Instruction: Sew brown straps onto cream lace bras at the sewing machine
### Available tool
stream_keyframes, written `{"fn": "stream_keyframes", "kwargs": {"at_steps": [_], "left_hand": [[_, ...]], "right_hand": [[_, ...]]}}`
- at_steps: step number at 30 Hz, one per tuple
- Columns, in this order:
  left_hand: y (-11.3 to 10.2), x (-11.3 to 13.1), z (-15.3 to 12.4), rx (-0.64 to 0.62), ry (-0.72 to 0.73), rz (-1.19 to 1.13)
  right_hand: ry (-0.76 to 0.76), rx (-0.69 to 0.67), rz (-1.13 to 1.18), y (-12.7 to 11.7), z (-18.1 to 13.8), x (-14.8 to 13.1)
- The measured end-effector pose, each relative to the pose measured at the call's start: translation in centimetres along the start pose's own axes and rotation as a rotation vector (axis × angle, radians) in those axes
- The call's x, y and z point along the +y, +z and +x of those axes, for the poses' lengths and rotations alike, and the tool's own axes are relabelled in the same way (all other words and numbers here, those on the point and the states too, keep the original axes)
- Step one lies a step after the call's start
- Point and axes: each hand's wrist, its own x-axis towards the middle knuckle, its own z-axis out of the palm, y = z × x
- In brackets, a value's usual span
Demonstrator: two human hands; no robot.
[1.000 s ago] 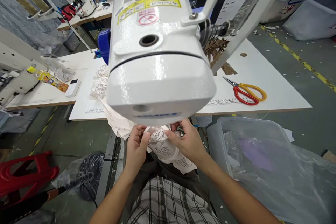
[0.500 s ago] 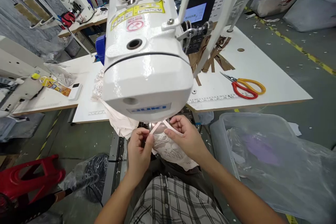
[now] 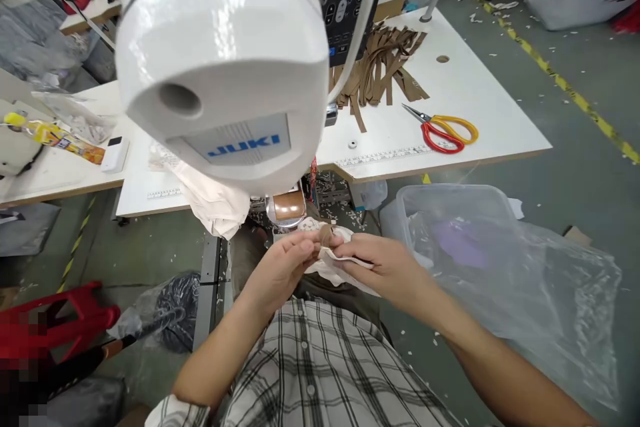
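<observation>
Just in front of the sewing machine head [image 3: 240,73], both hands meet over my lap. My right hand [image 3: 387,267] is closed on the edge of a pale lace-trimmed garment [image 3: 327,270], whose light band runs between thumb and fingers. A short brown strip [image 3: 326,235] stands curled at the fingertips, against that band. My left hand [image 3: 285,263] pinches at the strip from the other side, its fingertips partly hidden behind the thumb. Part of the garment hangs below the hands. Behind them is the machine's narrow arm end with a brown plate [image 3: 289,205].
Red-and-orange-handled scissors [image 3: 445,133] lie on the white table [image 3: 490,127], near a pile of brown strips [image 3: 380,67]. More pale cloth [image 3: 215,203] hangs off the left table edge. A clear plastic bin [image 3: 450,195] stands at right, a red stool [image 3: 60,320] at lower left.
Both hands have come away from under the machine head, toward my body and slightly right, with the garment. A brown strip now shows at the fingertips. The view has shifted closer to the machine.
</observation>
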Motion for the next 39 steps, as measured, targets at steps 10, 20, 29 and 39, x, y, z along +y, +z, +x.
{"fn": "stream_keyframes", "kwargs": {"at_steps": [10,20,29,39], "left_hand": [[-0.3,-3.5,-3.2,0.210,0.388,0.076],[-1.2,-5.0,-4.8,0.082,0.561,0.355],[-1.3,-4.9,-4.9,0.072,0.609,0.453],[-1.5,-4.9,-5.3,0.086,0.574,0.526]], "right_hand": [[-0.239,0.574,-0.364,0.6,-1.7,1.4],[-0.288,0.605,-0.287,1.8,-2.3,1.7],[-0.276,0.606,-0.266,2.0,-2.6,1.5],[-0.201,0.584,-0.302,2.1,-3.2,1.4]]}}
